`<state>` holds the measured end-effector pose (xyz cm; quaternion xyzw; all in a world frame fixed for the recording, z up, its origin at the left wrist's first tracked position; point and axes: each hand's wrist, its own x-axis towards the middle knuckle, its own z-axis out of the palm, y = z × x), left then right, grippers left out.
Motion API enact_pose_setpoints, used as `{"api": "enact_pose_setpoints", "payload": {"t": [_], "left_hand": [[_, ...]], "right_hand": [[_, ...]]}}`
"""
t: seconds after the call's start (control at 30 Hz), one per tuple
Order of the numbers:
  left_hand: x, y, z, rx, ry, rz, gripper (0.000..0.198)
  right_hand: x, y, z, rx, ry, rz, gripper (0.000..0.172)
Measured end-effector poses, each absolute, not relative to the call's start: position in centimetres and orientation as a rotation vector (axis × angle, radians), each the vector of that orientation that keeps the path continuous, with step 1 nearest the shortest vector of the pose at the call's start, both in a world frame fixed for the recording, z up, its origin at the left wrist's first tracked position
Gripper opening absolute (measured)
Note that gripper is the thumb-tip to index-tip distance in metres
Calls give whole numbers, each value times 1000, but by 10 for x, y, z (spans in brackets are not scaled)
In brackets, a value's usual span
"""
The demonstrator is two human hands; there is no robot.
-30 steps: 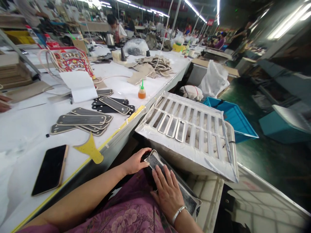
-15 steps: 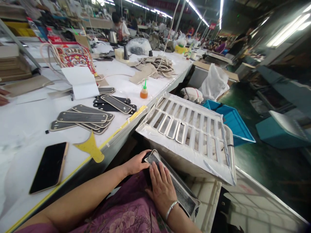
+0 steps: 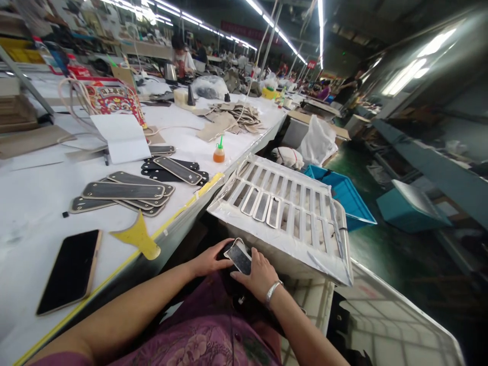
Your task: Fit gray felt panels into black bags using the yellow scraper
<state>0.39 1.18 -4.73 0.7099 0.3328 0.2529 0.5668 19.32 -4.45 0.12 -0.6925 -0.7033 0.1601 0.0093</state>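
Observation:
Between my hands, above my lap, is a dark grey strip [image 3: 241, 259] with a pale edge, curled at its far end. My left hand [image 3: 210, 259] pinches that far end between thumb and fingers. Across the strip's other side curls my right hand [image 3: 260, 274], thumb near side and fingers over the far edge; it hides the rest of the strip. On the table to the left lies a pile of similar grey strips [image 3: 124, 190] with pale borders and eyelets. Several more strips [image 3: 179, 169] lie behind them.
A white slatted crate [image 3: 301, 254] stands right of the table, with three strips [image 3: 260, 206] on its slats. Near the table edge are a yellow fishtail-shaped piece [image 3: 139, 236], a phone [image 3: 70, 272] and a small glue bottle [image 3: 218, 152]. A blue bin [image 3: 354, 203] stands beyond the crate.
My right hand has gone from lying flat along the strip to curling round it near the far end. Less of the strip shows. My left hand keeps its pinch; the camera view has shifted slightly.

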Motion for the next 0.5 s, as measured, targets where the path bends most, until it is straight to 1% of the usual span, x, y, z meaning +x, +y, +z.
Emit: {"api": "enact_pose_setpoints", "payload": {"t": [0.07, 0.2, 0.3, 0.43, 0.5], "left_hand": [[1, 19, -45, 1706, 754, 567, 71], [0, 38, -32, 1872, 683, 428, 76], [5, 47, -27, 1917, 668, 384, 74], [15, 48, -28, 1800, 727, 402, 69], [18, 45, -29, 1749, 746, 407, 66]], "right_hand": [[190, -35, 9, -2184, -2211, 575, 84], [185, -27, 15, -2211, -2237, 576, 68], [182, -26, 12, -2241, -2225, 527, 59], [181, -23, 7, -2246, -2154, 503, 58], [184, -22, 7, -2236, -2115, 564, 60]]}}
